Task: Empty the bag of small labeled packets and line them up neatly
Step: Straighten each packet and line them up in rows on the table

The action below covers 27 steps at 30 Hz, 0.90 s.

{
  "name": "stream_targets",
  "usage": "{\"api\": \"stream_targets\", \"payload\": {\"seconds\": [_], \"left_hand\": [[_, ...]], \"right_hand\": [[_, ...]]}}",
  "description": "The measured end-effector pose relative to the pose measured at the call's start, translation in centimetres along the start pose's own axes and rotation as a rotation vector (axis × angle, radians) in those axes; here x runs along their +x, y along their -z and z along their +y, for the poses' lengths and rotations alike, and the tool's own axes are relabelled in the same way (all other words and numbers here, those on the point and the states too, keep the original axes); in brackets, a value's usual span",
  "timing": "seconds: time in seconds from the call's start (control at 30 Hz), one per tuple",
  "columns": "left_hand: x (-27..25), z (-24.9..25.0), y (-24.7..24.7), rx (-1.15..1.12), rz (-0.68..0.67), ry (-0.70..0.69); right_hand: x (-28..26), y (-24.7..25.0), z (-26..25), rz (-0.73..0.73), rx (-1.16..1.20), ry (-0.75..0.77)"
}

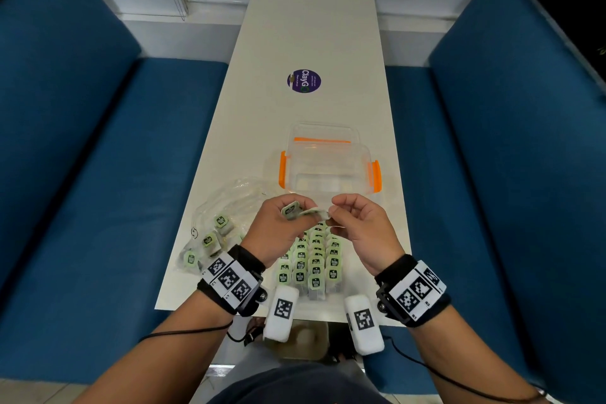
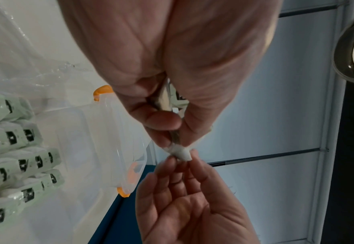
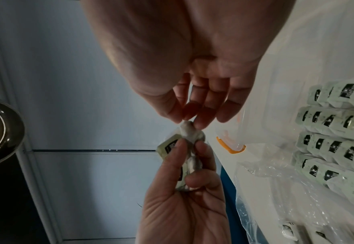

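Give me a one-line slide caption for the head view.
Both hands, left hand and right hand, hold one packet above neat packet rows; bag not yet empty.

Each bare forearm wears a black wrist strap [image 1: 244, 259] carrying white blocks [image 1: 281, 313] printed with black square codes. Thin black cables [image 1: 183, 331] run back from the straps. The lap shows dark clothing [image 1: 295, 384].

Green-labelled packets [image 1: 310, 264] lie in neat rows on the table. The crumpled clear bag [image 1: 226, 207] beside them holds several more.

Bag [image 1: 226, 216] left of packet rows [image 1: 311, 259] (container [image 1: 328, 161] behind)
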<state>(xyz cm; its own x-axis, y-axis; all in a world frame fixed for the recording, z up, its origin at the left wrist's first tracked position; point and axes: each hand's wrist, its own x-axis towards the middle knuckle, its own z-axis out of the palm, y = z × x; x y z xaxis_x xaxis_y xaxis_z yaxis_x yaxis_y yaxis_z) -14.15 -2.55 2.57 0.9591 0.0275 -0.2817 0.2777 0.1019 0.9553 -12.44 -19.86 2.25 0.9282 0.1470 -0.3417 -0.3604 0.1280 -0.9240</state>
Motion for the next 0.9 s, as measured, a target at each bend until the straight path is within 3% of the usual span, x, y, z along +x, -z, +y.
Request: {"api": "stream_targets", "payload": {"seconds": [0.23,0.57,0.9], "left_hand": [[-0.08,-0.13,-0.38,-0.077,0.022,0.019],[0.05,-0.29,-0.65,-0.207,0.073,0.098],[-0.55,-0.05,-0.32,-0.192,-0.025,0.104]], "right_hand": [[-0.06,-0.13,0.08,-0.007,0.073,0.039],[-0.41,-0.45,-0.02,-0.007,-0.011,0.086],[-0.47,-0.64,-0.11,0.035,-0.008,0.104]]}}
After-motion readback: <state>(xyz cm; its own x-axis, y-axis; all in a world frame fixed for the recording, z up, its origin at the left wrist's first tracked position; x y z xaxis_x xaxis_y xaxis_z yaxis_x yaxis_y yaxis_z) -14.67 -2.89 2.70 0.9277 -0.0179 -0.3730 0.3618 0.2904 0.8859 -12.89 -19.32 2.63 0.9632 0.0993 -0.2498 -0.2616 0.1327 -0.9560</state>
